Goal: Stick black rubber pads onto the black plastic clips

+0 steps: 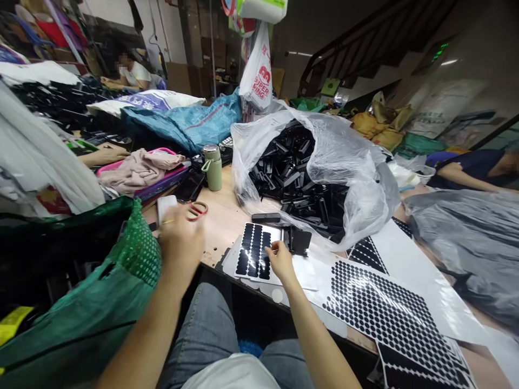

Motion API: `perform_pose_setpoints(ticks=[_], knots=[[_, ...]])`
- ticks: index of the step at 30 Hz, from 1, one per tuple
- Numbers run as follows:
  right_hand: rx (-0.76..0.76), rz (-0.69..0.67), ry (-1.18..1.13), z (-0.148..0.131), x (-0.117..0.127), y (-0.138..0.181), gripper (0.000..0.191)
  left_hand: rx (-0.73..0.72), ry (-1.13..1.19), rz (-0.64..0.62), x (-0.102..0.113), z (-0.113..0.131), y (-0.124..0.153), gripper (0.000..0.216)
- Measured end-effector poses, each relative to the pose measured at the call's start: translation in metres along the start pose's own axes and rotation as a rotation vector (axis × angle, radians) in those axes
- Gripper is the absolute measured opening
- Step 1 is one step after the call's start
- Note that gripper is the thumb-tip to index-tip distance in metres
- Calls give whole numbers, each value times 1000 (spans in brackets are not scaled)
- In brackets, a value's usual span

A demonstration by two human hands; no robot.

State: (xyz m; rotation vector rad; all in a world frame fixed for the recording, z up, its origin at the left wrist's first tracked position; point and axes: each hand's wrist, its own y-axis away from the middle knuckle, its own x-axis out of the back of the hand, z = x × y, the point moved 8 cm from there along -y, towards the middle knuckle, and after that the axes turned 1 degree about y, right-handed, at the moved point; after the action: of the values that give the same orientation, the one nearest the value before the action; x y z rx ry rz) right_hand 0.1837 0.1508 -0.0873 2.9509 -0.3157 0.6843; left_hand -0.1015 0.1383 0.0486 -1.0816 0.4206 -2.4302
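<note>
Black-patched sheet [254, 250] lies flat on the desk [222, 231], right hand [281, 261] at its right side; whether that grip pinches anything, I cannot make out. Left hand [181, 244] blurs, grip unreadable. Sheet likely light, flexible; best taken by its margin.

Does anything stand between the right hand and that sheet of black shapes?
Nothing visible does: the right hand is at the right edge of the sheet. The black piece sits beside the hand, not between.

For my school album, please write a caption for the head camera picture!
Right hand over a sheet of black stickers, blurred left hand near red-handled scissors, black parts in a clear bag.
</note>
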Motion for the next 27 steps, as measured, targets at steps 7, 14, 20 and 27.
perform_pose_setpoints(ticks=[7,14,20,27], knots=[[-49,51,165,47,70,39,17,-192,-100,-641,-245,48,-37,35],[-316,290,418,124,171,20,8,-190,-20,-686,-264,36,-45,42],[-390,230,404,143,173,11,9,-3,480,-718,-225,43,-4,37],[-307,194,306,98,165,23,12,553,1065,-845,-183,38,67,40]])
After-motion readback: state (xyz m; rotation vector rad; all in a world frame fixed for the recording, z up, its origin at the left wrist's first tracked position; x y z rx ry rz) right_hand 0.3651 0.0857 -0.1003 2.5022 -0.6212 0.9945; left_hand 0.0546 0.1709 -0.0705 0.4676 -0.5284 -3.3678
